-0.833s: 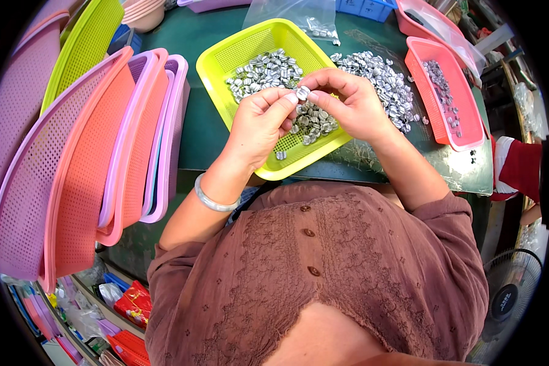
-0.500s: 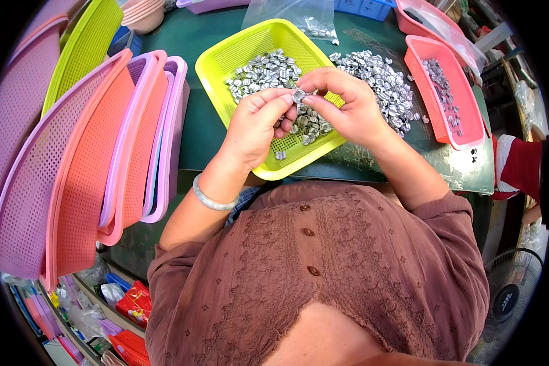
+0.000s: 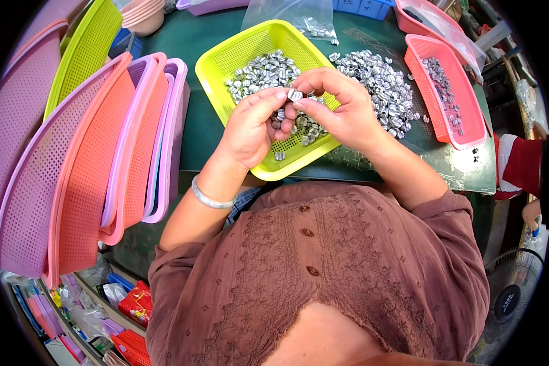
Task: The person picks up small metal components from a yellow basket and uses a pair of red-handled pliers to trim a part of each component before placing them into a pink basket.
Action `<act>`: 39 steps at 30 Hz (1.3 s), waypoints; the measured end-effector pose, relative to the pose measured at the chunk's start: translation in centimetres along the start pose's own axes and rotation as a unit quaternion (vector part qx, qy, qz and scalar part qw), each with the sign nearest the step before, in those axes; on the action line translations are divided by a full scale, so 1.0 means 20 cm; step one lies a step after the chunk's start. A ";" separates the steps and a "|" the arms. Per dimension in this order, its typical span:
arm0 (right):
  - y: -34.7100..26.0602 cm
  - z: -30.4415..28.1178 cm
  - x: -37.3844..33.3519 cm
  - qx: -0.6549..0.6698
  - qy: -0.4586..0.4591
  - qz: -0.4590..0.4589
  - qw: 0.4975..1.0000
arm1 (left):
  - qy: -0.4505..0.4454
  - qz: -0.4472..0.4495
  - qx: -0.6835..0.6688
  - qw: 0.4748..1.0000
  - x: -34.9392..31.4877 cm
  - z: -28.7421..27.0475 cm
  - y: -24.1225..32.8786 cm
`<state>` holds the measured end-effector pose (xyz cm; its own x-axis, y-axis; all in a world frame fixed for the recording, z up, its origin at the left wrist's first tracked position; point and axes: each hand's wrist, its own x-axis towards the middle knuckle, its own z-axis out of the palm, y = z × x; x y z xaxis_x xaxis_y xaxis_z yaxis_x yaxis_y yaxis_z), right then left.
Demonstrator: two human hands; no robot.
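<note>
Between the fingertips of both hands is a small striped grey-and-white piece (image 3: 294, 95), rounded in shape. My left hand (image 3: 254, 127) pinches it from the left, thumb on top, with its other fingers curled below. From the right, my right hand (image 3: 341, 107) closes thumb and forefinger on it. Both hands are above the yellow-green perforated basket (image 3: 219, 72), where many similar pieces (image 3: 268, 70) lie, partly hidden by my hands. A large heap of the same striped pieces (image 3: 378, 85) spreads on the green table right of the basket.
A pink basket (image 3: 430, 97) at the right holds more small grey pieces. Nested purple and pink baskets (image 3: 91, 171) stand along the left. At the back lie a clear plastic bag (image 3: 287, 15) and a blue crate (image 3: 366, 7). A fan (image 3: 506, 302) stands lower right, near another person's red sleeve (image 3: 521, 165).
The small piece has turned in my fingertips, its striped side now showing, and my right fingers have shifted slightly left. At the right edge, the other person's hand has come further into view.
</note>
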<state>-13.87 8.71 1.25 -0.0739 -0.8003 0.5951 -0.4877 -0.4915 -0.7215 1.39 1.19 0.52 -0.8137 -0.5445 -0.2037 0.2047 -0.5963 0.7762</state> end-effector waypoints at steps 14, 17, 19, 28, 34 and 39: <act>0.03 0.00 -0.02 -0.039 0.004 -0.040 0.998 | -0.003 0.010 0.035 0.999 0.00 -0.01 -0.01; 0.02 0.00 -0.01 -0.037 0.000 -0.042 0.998 | -0.002 0.009 0.035 0.999 0.00 -0.01 -0.01; 0.03 0.00 -0.02 -0.039 -0.001 -0.039 0.998 | -0.006 0.008 0.035 0.999 0.00 -0.01 -0.01; 0.12 -0.12 0.06 -0.125 -0.008 0.005 0.992 | -0.010 0.004 0.000 1.000 0.01 -0.02 0.00; 0.14 -0.16 0.09 -0.246 -0.182 -0.064 0.950 | -0.038 -0.008 -0.019 0.999 0.02 -0.05 0.00; 0.12 -0.11 0.09 -0.270 -0.195 -0.052 0.941 | -0.060 -0.026 -0.094 0.993 0.02 -0.08 0.00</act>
<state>-17.10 6.90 1.39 0.2731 -0.8742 0.4015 -0.8538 -0.4125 -0.3176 1.90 0.01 -0.62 -0.8824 -0.4425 -0.1601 0.2492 -0.7281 0.6386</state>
